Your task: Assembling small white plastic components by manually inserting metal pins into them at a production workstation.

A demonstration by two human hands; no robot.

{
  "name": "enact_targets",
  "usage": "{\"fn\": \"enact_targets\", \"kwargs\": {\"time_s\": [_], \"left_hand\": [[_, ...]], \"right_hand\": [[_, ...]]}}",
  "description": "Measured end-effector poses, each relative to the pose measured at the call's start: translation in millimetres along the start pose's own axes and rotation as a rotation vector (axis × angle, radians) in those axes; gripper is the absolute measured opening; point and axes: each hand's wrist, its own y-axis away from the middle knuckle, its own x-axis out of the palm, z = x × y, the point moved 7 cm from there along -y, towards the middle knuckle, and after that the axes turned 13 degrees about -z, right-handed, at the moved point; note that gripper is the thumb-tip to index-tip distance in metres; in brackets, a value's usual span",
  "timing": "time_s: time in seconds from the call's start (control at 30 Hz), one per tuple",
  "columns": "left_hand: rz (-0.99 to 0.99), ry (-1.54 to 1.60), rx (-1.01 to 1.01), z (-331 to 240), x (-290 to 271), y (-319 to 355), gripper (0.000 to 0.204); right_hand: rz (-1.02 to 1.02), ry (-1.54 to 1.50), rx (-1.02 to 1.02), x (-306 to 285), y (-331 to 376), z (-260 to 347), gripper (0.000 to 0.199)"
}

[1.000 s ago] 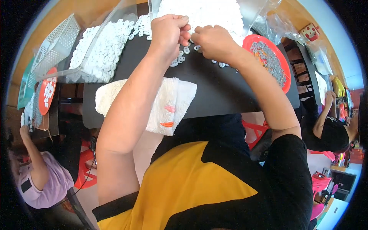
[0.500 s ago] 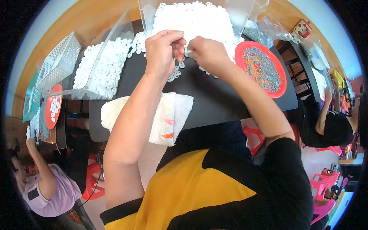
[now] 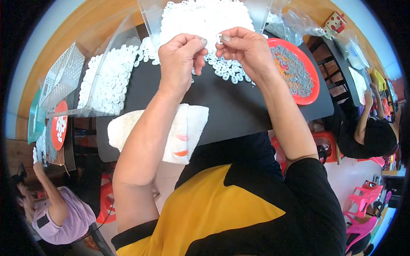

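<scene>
My right hand point(image 3: 247, 49) pinches a small white oval plastic piece point(image 3: 219, 39) with a hole between thumb and forefinger. Facing it, a short gap away, my left hand point(image 3: 179, 59) has its thumb pressed to the forefinger and the other fingers curled; anything in that pinch is too small to make out. Below and between the hands, loose white pieces point(image 3: 234, 79) lie on the dark table point(image 3: 239, 115). Many more fill the clear bin point(image 3: 147, 19) just beyond. By my right wrist, a red plate point(image 3: 315, 91) carries small grey metal pins.
A second clear bin point(image 3: 100, 112) of white pieces stands at the left, beside a white perforated basket point(image 3: 64, 70). A cream towel point(image 3: 128, 128) hangs over the near table edge under my left forearm. Other people sit at the left point(image 3: 64, 213) and right point(image 3: 373, 134).
My right hand has moved up and right, turning so its thumb and the white piece show. My left hand stays nearly in place. The view has shifted slightly.
</scene>
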Motion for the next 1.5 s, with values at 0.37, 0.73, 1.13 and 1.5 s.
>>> {"fn": "enact_targets", "kwargs": {"time_s": [0.37, 0.73, 1.13, 1.5], "left_hand": [[0.03, 0.022, -0.077, 3.0, 1.2, 0.1, 0.012], [0.059, 0.009, -0.126, 6.9, 4.0, 4.2, 0.011], [0.037, -0.137, -0.056, 8.8, 1.6, 5.8, 0.012], [0.002, -0.005, -0.17, 10.9, -2.0, 0.7, 0.012]], "right_hand": [[-0.007, 0.218, -0.312, 5.8, 5.8, 13.0, 0.017], [-0.002, 0.422, -0.548, 12.2, 8.3, 14.1, 0.011], [0.024, 0.531, -0.658, 24.4, 14.4, 14.8, 0.009], [0.002, 0.403, -0.484, 6.9, -2.1, 8.1, 0.012]]}}
